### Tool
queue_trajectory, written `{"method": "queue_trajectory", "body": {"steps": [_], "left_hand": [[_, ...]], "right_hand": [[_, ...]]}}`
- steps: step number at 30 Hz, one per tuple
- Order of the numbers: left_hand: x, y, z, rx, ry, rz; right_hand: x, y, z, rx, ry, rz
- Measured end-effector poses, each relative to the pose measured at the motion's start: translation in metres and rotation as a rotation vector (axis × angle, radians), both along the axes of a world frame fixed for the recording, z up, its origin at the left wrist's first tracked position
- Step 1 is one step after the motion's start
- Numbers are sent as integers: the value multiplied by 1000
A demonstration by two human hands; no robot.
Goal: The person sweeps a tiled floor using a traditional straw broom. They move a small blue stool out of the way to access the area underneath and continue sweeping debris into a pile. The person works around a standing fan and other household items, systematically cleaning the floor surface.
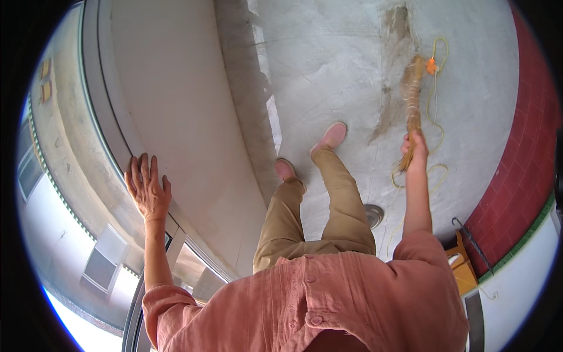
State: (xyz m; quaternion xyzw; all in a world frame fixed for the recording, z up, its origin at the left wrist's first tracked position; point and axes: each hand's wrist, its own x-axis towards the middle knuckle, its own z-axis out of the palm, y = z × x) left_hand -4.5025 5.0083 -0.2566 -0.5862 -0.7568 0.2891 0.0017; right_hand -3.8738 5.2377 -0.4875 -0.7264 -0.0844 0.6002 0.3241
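Observation:
My right hand (417,154), out to the right over the floor, is wrapped round the bound handle of a straw hand broom (413,97). The broom's bristle end points away from me, beside a dirty brown patch (396,35) on the grey floor (328,64). On the left, my left hand (148,190) lies flat at the edge of a window ledge (170,117), its fingers spread and nothing in them.
A yellow cord (435,111) with an orange piece (431,66) trails along the floor close to the broom. A round metal object (373,216) sits by my right leg. Near the red tiled wall (510,182) are a dark hooked stick (474,246) and a brown wooden piece (462,267).

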Motion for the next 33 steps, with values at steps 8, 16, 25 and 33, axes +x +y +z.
{"method": "queue_trajectory", "body": {"steps": [8,16,25,33], "left_hand": [[-3,17,7,28,-85,52],[-12,12,14,49,-195,115],[-27,87,47,229,-431,194],[-135,283,45,310,-225,118]], "right_hand": [[-165,7,-27,-261,208,321],[-200,14,66,-159,312,307],[-287,42,73,-313,371,419],[-378,57,-14,-685,619,727]]}}
